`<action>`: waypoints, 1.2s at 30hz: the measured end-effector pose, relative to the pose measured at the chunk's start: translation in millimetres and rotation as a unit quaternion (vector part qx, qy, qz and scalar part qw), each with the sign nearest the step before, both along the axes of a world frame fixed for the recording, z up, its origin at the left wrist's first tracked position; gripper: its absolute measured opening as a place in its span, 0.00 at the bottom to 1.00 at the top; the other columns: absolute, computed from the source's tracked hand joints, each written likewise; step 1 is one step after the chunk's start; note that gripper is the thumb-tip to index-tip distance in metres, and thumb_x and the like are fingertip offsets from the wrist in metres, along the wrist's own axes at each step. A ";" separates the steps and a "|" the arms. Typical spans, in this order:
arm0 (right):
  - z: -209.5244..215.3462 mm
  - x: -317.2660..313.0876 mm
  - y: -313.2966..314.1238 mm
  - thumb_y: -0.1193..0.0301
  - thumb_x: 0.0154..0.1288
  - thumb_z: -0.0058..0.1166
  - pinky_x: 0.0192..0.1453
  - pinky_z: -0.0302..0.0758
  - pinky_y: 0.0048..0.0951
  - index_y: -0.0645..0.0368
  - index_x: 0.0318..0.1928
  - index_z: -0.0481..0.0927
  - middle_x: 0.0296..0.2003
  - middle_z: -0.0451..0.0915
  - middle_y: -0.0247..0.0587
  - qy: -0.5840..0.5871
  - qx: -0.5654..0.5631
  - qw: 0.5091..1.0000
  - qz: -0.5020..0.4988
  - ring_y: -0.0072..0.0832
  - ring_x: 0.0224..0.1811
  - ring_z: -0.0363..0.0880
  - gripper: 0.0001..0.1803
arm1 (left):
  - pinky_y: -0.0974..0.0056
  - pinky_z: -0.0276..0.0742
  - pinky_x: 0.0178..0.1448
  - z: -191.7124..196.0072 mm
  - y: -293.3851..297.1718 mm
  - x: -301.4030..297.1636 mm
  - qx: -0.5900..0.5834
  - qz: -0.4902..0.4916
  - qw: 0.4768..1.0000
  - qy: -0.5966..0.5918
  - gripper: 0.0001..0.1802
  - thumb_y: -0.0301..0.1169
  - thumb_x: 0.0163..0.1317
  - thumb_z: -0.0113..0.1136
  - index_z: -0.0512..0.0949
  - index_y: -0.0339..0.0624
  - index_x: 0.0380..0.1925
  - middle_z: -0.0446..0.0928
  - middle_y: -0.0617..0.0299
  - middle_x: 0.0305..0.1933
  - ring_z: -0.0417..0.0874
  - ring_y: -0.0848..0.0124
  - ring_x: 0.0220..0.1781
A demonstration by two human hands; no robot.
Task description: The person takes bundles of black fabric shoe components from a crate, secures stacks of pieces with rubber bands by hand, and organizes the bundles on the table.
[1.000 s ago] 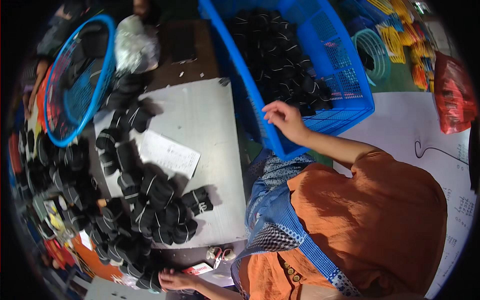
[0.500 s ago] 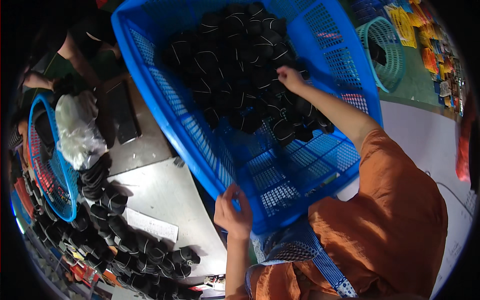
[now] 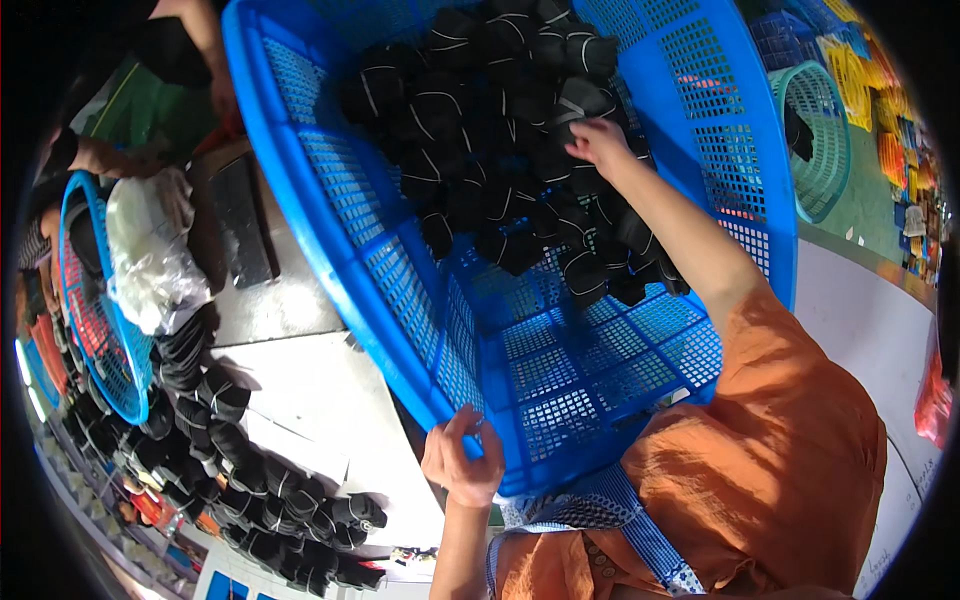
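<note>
A large blue plastic basket (image 3: 345, 290) with mesh walls stands tilted in front of me. In its far part lies a heap of black cloth bundles (image 3: 510, 245), each tied with a thin pale string. My left hand (image 3: 465, 462) is at the basket's near left corner, its fingers curled over the rim. My right hand (image 3: 600, 148) reaches in over the heap at the right. Its fingers are drawn together against a bundle with a greyish top (image 3: 585, 98); whatever is between the fingertips is hidden.
Rows of similar black bundles (image 3: 240, 450) lie on the white table (image 3: 300, 400) at the left. Beside them are a smaller blue basket (image 3: 140, 385) and a clear plastic bag (image 3: 150, 250). Another person's arm (image 3: 205, 40) shows at upper left. A teal basket (image 3: 825, 150) stands at upper right.
My right hand has shifted slightly right among the bundles, its fingers still together. The left hand stays at the rim. The whole view has shifted a little.
</note>
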State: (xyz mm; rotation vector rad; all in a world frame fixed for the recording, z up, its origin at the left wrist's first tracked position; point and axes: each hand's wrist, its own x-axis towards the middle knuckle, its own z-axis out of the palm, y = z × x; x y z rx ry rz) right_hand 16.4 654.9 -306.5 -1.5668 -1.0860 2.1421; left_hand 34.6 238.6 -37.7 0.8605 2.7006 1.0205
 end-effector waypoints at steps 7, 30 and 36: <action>45.9 44.5 -12.1 0.72 0.57 0.61 0.33 0.80 0.26 0.55 0.36 0.74 0.24 0.72 0.28 -0.066 0.018 0.966 0.249 0.18 0.22 0.73 0.09 | 0.66 0.76 0.31 11.0 5.2 -3.2 0.033 -0.014 0.999 -0.015 0.18 0.18 0.45 0.63 0.78 0.40 0.39 0.80 0.61 0.29 0.81 0.68 0.26; 381.5 2.6 -341.4 0.66 0.61 0.61 0.64 0.63 0.26 0.60 0.58 0.68 0.49 0.72 0.33 0.261 0.102 0.850 0.447 0.23 0.54 0.70 0.26 | 0.63 0.72 0.60 113.4 -111.1 -26.2 0.576 0.173 0.680 -0.419 0.34 0.27 0.59 0.63 0.60 0.35 0.64 0.72 0.54 0.55 0.75 0.68 0.56; 397.0 -19.0 -414.9 0.63 0.61 0.62 0.65 0.63 0.28 0.62 0.63 0.63 0.54 0.71 0.40 0.282 0.072 0.815 0.501 0.26 0.58 0.68 0.35 | 0.68 0.75 0.55 105.7 -161.3 -3.0 0.586 0.208 0.684 -0.381 0.29 0.27 0.56 0.68 0.67 0.32 0.55 0.77 0.59 0.48 0.78 0.72 0.49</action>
